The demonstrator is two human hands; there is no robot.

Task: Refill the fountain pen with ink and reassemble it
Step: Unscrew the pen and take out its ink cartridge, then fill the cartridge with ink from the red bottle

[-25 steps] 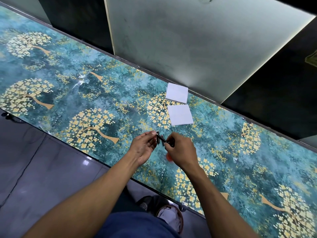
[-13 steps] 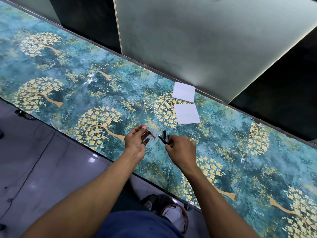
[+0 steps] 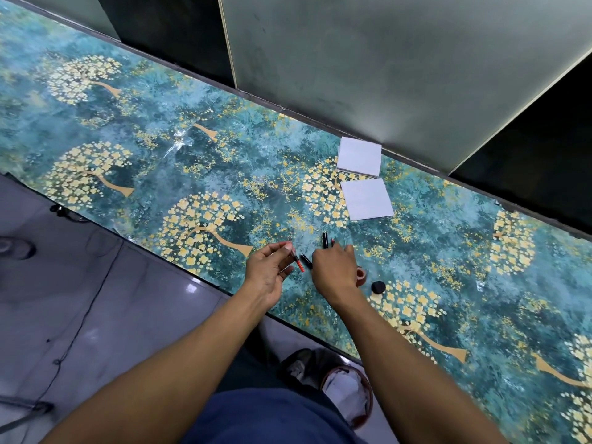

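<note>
My left hand (image 3: 270, 270) pinches a thin red-filled ink converter (image 3: 298, 263) between thumb and fingertips, just above the table. My right hand (image 3: 334, 271) lies palm down over the black pen parts on the table. A short black piece (image 3: 306, 261) shows at its left edge and a black barrel (image 3: 325, 240) pokes out beyond its fingers, with a thin reddish piece (image 3: 333, 241) beside it. I cannot see whether the fingers grip any part. A small ink bottle (image 3: 361, 274) with a reddish rim stands open right of the right wrist, its black cap (image 3: 378, 287) lying beside it.
Two white paper squares (image 3: 359, 157) (image 3: 367, 199) lie farther back near the wall. The table (image 3: 134, 161) has a teal cloth with golden trees; its front edge runs just under my wrists. A waste bin (image 3: 349, 390) stands on the floor below.
The hands have come apart: my left hand drew the red converter away to the left, and my right hand lowered the black pen parts onto the table. The view shifted, showing the ink bottle and cap.
</note>
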